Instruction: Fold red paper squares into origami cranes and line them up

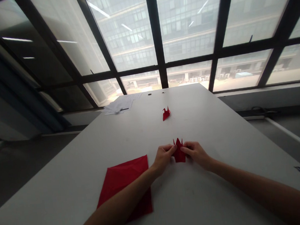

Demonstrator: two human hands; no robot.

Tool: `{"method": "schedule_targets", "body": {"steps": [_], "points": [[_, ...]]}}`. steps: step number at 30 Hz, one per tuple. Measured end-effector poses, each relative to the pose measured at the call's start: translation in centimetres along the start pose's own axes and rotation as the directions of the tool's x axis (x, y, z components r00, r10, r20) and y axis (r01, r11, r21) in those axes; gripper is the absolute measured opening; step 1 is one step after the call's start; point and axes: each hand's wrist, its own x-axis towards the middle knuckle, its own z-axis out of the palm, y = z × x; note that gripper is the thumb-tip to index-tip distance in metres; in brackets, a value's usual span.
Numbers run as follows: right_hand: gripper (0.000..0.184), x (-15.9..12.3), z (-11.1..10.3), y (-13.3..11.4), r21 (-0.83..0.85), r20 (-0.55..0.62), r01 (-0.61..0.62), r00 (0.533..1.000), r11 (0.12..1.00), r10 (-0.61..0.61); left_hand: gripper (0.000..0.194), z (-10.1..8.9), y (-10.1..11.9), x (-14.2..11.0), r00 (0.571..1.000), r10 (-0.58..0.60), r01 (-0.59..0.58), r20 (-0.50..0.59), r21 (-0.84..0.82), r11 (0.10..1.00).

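A small folded red paper piece (179, 154) is held up between my two hands, with a broad point in its middle and a thin upright spike on each side. My left hand (165, 156) pinches its left edge, thumb in front. On the opposite edge, my right hand (196, 153) grips it in the same way. Farther off on the white table (131, 138) stands a finished red paper crane (166, 114). Partly beneath my left forearm lies a large red paper sheet (126, 174), creased and flat.
Loose white papers (121, 103) with a dark pen (124, 109) lie at the far left of the table. A small dark sticker (298, 169) is near the right edge. Tall framed windows (156, 31) rise behind the table, and a blue curtain (10, 75) hangs at left.
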Motion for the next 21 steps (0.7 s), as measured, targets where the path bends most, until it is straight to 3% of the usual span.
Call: {"method": "schedule_targets", "body": {"steps": [21], "points": [[0.043, -0.04, 0.22, 0.12, -0.035, -0.031, 0.024, 0.999, 0.999, -0.025, 0.045, -0.06, -0.3, 0.25, 1.0, -0.003, 0.004, -0.019, 0.092, 0.996]]}}
